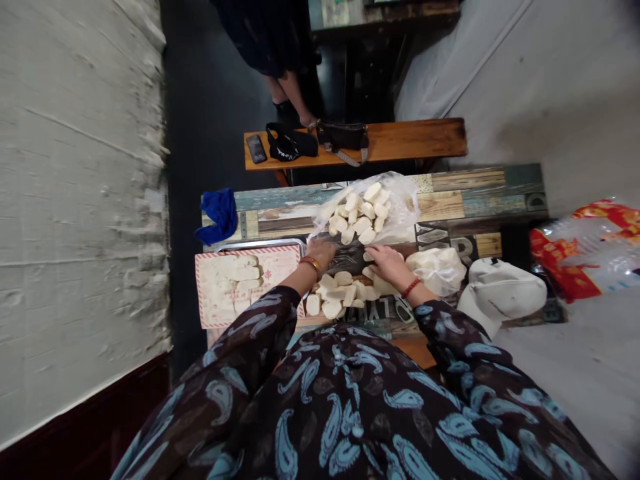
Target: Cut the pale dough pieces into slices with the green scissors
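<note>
Rough whitish wall (85,167), dark floor (193,133), orange wooden bench (415,138), multicoloured plank-patterned table (480,193)

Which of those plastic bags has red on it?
The red-printed bag at the far right, past the white cap; the clear bag and the whitish bag show no red.

Cloth (219,217) left, cap (505,290) right — pieces (366,227) (heaped) between.

Your left hand (321,253) is at the near left edge of the clear bag (406,199) of pale pieces; your right hand (388,264) is just nearer than the bag, fingertips by a pale piece (369,255). Nearer you than the bag lie loose pieces (331,309). Left of it is a blue cloth (219,215); to its near right, a white cap (505,290).
</note>
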{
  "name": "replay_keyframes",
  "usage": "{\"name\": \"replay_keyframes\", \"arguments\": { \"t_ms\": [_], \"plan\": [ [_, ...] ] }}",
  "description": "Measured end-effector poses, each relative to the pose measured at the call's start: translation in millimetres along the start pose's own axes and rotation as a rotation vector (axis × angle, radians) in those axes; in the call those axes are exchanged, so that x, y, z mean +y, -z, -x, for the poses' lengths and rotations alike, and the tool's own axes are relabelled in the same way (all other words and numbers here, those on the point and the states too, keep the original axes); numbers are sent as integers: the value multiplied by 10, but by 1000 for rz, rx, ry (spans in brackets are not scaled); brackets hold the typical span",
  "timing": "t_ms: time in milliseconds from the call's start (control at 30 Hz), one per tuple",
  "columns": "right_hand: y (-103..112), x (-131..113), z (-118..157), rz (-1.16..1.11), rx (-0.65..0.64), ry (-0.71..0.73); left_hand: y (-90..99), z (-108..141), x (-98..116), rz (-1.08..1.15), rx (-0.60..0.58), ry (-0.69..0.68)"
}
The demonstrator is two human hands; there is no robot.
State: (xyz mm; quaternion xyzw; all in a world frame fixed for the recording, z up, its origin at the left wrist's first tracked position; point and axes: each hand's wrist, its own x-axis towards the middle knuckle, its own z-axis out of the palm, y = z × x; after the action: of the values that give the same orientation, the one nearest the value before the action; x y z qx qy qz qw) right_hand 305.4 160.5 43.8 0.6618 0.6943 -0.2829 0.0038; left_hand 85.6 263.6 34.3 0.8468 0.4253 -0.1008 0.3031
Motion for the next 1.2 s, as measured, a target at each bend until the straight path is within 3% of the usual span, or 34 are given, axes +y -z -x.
{"name": "replay_keyframes", "arguments": {
  "t_ms": [133, 333, 467, 533, 600, 667, 733, 867, 967, 1033, 1100, 1200],
  "plan": [
    [-131, -58, -37, 75, 11, -79, 4, 101, 17, 52, -22, -31],
    [-114, 67, 1, 0, 6, -37, 252, 411, -115, 9, 37, -66],
    [-22, 116, -109, -269, 170, -122, 262, 582, -118, -74, 121, -78],
    [12, 119, -138, -400, 252, -161, 182, 707, -75, -58, 183, -79],
    [24, 96, -62, -383, 249, -123, 62, 882, -34, -16, 215, -62],
    [7, 38, 123, -274, 144, 23, -93, 1103, -7, 6, 170, -44],
    [-47, -55, 356, -123, -57, 219, -284, 1337, 16, -16, 80, -40],
    [-274, -312, 636, 261, -193, 343, -748, 1659, 130, -120, -40, 69],
    [-479, -511, 605, 364, -228, 399, -1042, 1665, 254, -146, -92, 161],
    [-578, -613, 540, 364, -220, 390, -1150, 1578, 306, -107, -60, 254],
    [-630, -673, 486, 327, -206, 363, -1190, 1461, 309, -33, 8, 325],
    [-646, -679, 428, 185, -191, 301, -1188, 1307, 230, 166, 134, 319]
  ]
}}
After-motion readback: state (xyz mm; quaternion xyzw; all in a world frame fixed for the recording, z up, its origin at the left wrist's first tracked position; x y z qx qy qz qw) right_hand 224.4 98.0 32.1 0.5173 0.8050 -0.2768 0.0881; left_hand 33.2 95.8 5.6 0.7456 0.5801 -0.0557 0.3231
